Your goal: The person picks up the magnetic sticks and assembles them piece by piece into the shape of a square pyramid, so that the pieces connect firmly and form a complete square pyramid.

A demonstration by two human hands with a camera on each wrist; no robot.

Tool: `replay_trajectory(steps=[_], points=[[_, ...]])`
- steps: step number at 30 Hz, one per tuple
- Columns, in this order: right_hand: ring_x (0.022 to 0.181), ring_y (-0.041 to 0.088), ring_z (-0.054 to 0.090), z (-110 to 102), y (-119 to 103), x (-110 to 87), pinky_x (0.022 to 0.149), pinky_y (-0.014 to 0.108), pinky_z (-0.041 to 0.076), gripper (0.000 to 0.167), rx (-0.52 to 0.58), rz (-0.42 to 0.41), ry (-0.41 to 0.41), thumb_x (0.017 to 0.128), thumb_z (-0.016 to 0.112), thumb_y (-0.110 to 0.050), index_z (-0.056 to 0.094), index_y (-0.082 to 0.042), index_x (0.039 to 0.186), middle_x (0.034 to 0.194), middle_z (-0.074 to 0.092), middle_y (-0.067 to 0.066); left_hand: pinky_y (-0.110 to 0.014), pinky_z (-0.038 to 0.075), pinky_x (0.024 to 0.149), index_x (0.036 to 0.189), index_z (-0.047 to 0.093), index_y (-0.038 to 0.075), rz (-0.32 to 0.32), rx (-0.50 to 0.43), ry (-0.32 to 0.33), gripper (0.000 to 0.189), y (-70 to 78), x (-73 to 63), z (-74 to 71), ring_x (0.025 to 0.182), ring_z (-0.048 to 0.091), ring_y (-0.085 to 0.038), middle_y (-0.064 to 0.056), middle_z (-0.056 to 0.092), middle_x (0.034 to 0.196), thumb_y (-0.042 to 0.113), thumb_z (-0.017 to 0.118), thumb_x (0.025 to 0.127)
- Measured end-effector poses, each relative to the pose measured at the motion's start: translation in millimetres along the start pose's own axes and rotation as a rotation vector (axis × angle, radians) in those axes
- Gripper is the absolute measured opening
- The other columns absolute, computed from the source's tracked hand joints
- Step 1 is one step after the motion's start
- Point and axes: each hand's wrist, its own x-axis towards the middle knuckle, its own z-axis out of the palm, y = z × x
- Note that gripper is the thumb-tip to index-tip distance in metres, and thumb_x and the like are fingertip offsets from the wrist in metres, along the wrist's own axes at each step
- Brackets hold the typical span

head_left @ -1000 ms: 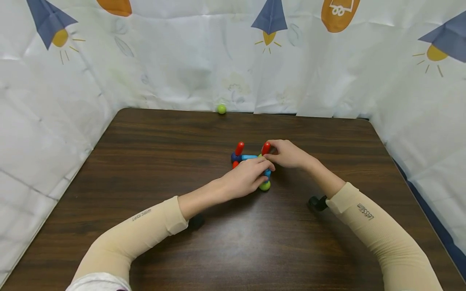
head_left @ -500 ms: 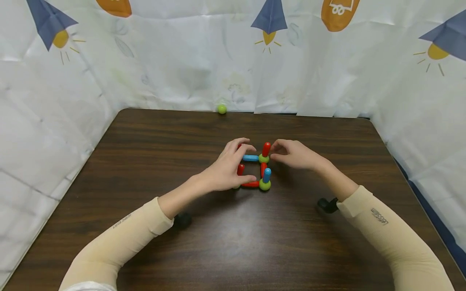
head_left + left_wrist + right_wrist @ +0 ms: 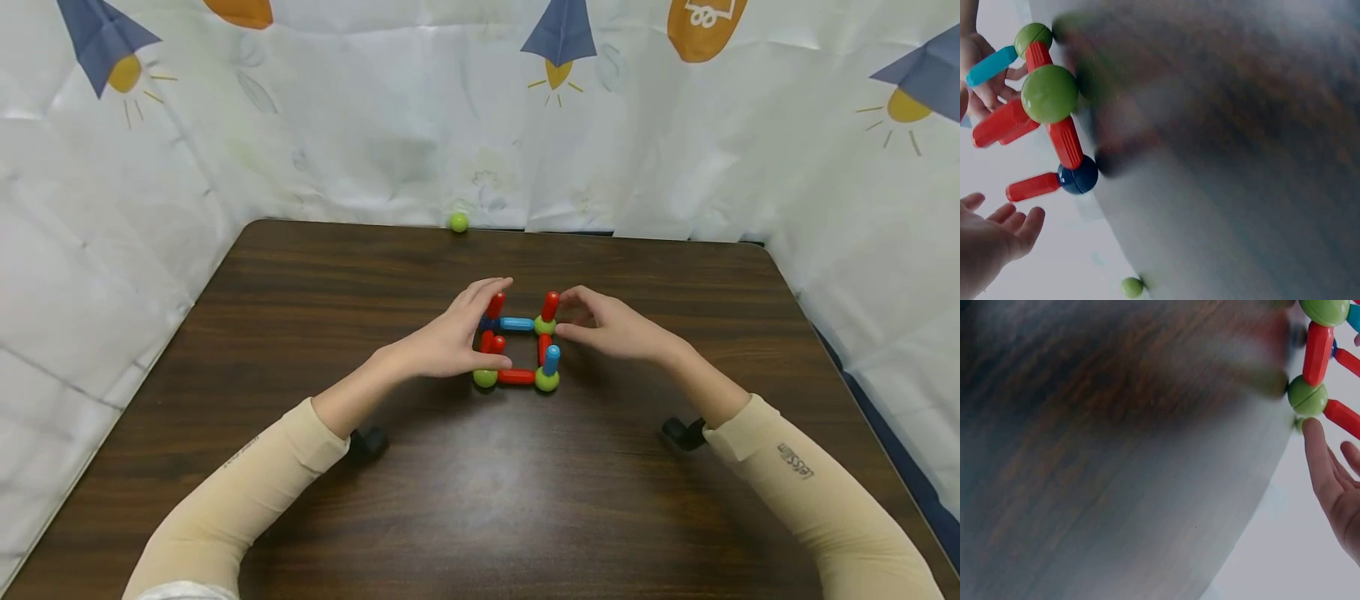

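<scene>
A square frame of toy rods and balls stands on the table. Its corners are a dark blue ball [image 3: 1077,174] and three green balls, one at front right [image 3: 547,379]. Red rods [image 3: 517,377] and a light blue rod [image 3: 517,323] join them. From each corner a rod stands upright, three red and one blue [image 3: 552,360]. My left hand [image 3: 447,337] is spread around the frame's left side, its fingers apart from the rods in the left wrist view. My right hand [image 3: 618,325] has loosely bent fingers beside the back right green ball [image 3: 1307,396], holding nothing; contact is unclear.
A loose green ball [image 3: 458,222] lies at the far edge of the dark wooden table [image 3: 337,275]. White patterned curtains [image 3: 360,125] hang behind and along both sides. A black wrist device [image 3: 682,434] sits below the right forearm.
My left hand has drawn back from the frame's right side to its left side, opening out. My right hand has let go of the back right red rod and moved slightly right.
</scene>
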Motion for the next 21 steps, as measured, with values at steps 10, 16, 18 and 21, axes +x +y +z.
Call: replay_trajectory(steps=[10, 16, 18, 21], points=[[0.112, 0.022, 0.065, 8, -7, 1.6, 0.083, 0.041, 0.055, 0.071, 0.059, -0.028, -0.045, 0.100, 0.067, -0.045, 0.037, -0.008, 0.153, 0.136, 0.058, 0.007, -0.046, 0.033, 0.115, 0.164, 0.017, 0.012, -0.055, -0.052, -0.099, 0.101, -13.3, 0.9, -9.6, 0.143, 0.032, -0.021, -0.006, 0.024, 0.163, 0.028, 0.083, 0.090], [0.112, 0.028, 0.065, 6, -8, 0.4, 0.089, 0.044, 0.055, 0.074, 0.093, 0.027, -0.093, 0.102, 0.061, -0.050, 0.030, -0.011, 0.158, 0.134, 0.061, 0.011, -0.046, 0.039, 0.112, 0.166, 0.009, 0.013, -0.093, -0.075, -0.109, 0.108, -16.1, 1.2, -10.3, 0.141, 0.037, -0.024, -0.008, 0.021, 0.165, 0.032, 0.083, 0.089], [0.117, 0.029, 0.063, 5, -7, -0.5, 0.093, 0.047, 0.054, 0.077, 0.089, 0.037, -0.123, 0.102, 0.060, -0.050, 0.027, -0.010, 0.159, 0.138, 0.059, 0.013, -0.045, 0.040, 0.111, 0.166, 0.009, 0.012, -0.110, -0.072, -0.112, 0.109, -17.0, 1.3, -10.5, 0.139, 0.039, -0.025, -0.009, 0.022, 0.165, 0.035, 0.083, 0.089], [0.128, 0.028, 0.056, 4, -5, -2.1, 0.100, 0.049, 0.049, 0.080, 0.095, 0.041, -0.170, 0.102, 0.061, -0.048, 0.023, -0.010, 0.161, 0.147, 0.051, 0.013, -0.044, 0.040, 0.111, 0.165, 0.009, 0.009, -0.128, -0.064, -0.111, 0.109, -18.4, 1.5, -10.1, 0.138, 0.041, -0.026, -0.011, 0.023, 0.165, 0.038, 0.082, 0.089]])
